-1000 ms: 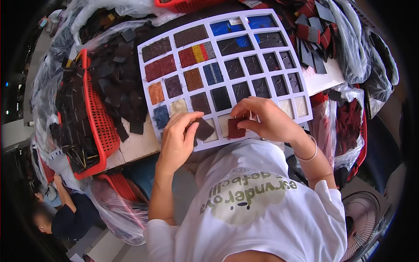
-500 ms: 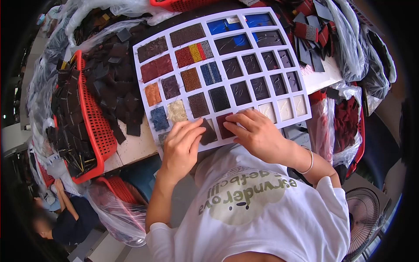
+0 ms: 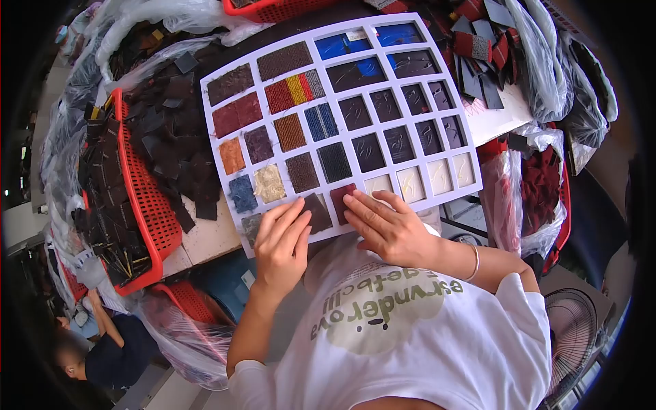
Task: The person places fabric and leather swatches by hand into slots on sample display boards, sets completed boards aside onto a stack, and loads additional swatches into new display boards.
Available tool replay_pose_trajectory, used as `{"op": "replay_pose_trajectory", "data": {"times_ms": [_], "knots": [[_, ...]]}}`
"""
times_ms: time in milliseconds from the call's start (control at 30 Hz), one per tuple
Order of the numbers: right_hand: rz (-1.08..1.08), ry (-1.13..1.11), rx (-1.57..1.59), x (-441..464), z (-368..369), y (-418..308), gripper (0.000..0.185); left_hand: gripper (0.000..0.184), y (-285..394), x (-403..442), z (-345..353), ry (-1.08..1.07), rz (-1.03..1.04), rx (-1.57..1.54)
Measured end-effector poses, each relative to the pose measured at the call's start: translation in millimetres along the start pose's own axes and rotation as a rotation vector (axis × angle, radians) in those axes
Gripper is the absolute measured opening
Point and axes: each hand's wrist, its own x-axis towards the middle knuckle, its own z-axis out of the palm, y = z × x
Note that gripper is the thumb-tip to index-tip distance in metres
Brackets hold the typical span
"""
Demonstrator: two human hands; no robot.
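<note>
A white grid board (image 3: 444,199) lies tilted in front of me, its windows partly filled with coloured carpet and fabric swatches. My left hand (image 3: 279,242) rests its extended fingers at the lower edge, beside a dark grey swatch (image 3: 320,213) lying in a bottom-row window. On the dark red swatch (image 3: 339,203), one window to the right, the fingertips of my right hand (image 3: 391,229) lie flat. Neither hand is gripping anything. Cream-coloured windows (image 3: 411,184) continue the bottom row rightward, and dark windows (image 3: 370,152) sit above them.
Left of the board, a red basket (image 3: 147,205) holds dark strips, beside a heap of dark pieces (image 3: 174,130). Grey and red samples (image 3: 482,55) lie upper right. Dark red pieces (image 3: 541,188) fill a basket at right. A fan (image 3: 572,335) and another person (image 3: 119,348) are lower down.
The grey and dark red swatches, pinched in my fingers a second ago, now lie in bottom-row windows. My fingers have released and flattened. The board has shifted slightly left in view.
</note>
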Motion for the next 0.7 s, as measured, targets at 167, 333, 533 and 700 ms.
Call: {"op": "replay_pose_trajectory", "data": {"times_ms": [167, 333, 533, 700], "knots": [[-0.049, 0.077, -0.117, -3, 10, -3, 0.050, 0.019, -2, 4, -4, -0.066, 0.089, 0.008], [-0.018, 0.101, -0.133, -8, 16, -8, 0.051, 0.018, 1, 1, -2, -0.035, 0.065, 0.036], [0.180, 0.187, -0.088, -11, 16, -13, 0.045, 0.022, 22, -7, 15, 0.155, -0.151, 0.124], [0.216, 0.184, -0.175, -14, 17, -15, 0.043, 0.021, 12, -12, 22, 0.151, -0.013, 0.118]]}}
